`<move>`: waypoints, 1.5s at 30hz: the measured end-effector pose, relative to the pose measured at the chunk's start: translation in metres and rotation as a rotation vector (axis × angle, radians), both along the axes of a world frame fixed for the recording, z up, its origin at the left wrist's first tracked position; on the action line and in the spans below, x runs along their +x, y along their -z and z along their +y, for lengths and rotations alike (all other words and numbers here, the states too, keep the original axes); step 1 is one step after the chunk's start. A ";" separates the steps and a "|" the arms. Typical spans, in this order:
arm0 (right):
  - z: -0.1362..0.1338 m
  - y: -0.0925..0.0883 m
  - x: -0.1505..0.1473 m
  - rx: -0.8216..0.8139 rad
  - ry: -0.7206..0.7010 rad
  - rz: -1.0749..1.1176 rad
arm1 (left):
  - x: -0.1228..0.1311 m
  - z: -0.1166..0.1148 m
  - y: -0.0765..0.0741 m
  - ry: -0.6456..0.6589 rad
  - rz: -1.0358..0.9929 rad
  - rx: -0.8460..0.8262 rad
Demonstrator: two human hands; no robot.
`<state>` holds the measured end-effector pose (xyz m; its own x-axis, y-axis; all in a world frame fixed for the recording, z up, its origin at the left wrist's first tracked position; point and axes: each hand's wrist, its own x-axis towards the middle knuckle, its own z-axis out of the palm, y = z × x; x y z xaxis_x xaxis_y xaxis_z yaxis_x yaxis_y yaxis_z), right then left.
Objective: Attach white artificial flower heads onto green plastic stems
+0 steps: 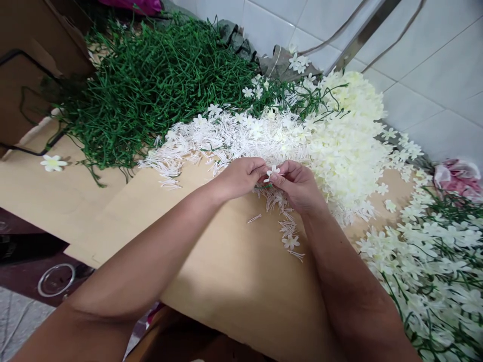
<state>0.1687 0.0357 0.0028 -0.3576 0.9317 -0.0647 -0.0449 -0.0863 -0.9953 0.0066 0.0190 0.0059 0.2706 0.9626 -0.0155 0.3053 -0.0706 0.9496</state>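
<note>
Both hands meet over the front edge of a heap of thin white stamens (204, 131). My right hand (302, 187) pinches a small white artificial flower (273, 172) between thumb and fingertips. Right beside it, my left hand (245, 176) is closed, its fingertips mostly hidden behind the flower. A bit of green stem shows under the fingers; how it joins the flower cannot be made out. Behind the right hand rises a pile of loose cream-white petals (350, 130). Loose stamens and a white blossom (290, 242) lie on the board below the hands.
A large tangle of green plastic stems (162, 80) covers the back left. Stemmed white flowers (433, 271) are heaped at right, near a pink-and-white bundle (457, 180). A cardboard box (33, 55) stands at left, close to a single flower (53, 163). White tiled wall (433, 60) bounds the back.
</note>
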 end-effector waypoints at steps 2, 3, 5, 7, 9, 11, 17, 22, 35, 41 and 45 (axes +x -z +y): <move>0.000 0.002 0.000 0.025 0.009 -0.037 | 0.001 0.000 -0.001 0.004 -0.017 -0.029; 0.000 0.003 0.000 0.035 0.014 -0.055 | 0.002 0.000 -0.001 0.002 -0.023 -0.042; 0.000 0.005 0.001 0.047 0.014 -0.077 | 0.002 0.000 -0.001 -0.005 -0.034 -0.062; 0.000 0.007 0.001 0.052 0.007 -0.082 | 0.003 -0.001 0.000 0.002 -0.042 -0.069; 0.000 0.008 0.000 0.051 -0.005 -0.086 | 0.002 -0.001 0.002 0.015 -0.049 -0.072; -0.001 0.009 -0.001 0.045 -0.021 -0.086 | 0.002 -0.001 0.003 0.020 -0.050 -0.079; -0.001 0.010 -0.003 0.006 0.043 -0.066 | 0.005 0.000 0.002 -0.043 -0.137 -0.138; -0.002 0.006 0.001 -0.002 0.028 0.002 | 0.006 0.001 -0.001 -0.073 -0.156 -0.149; -0.001 0.007 -0.005 -0.124 0.125 -0.004 | 0.006 0.001 0.009 -0.062 -0.229 -0.159; -0.002 0.006 -0.007 -0.120 0.137 -0.002 | 0.005 0.001 0.006 -0.044 -0.176 -0.123; 0.000 0.007 -0.008 -0.135 0.136 -0.002 | 0.005 0.000 0.004 -0.039 -0.156 -0.104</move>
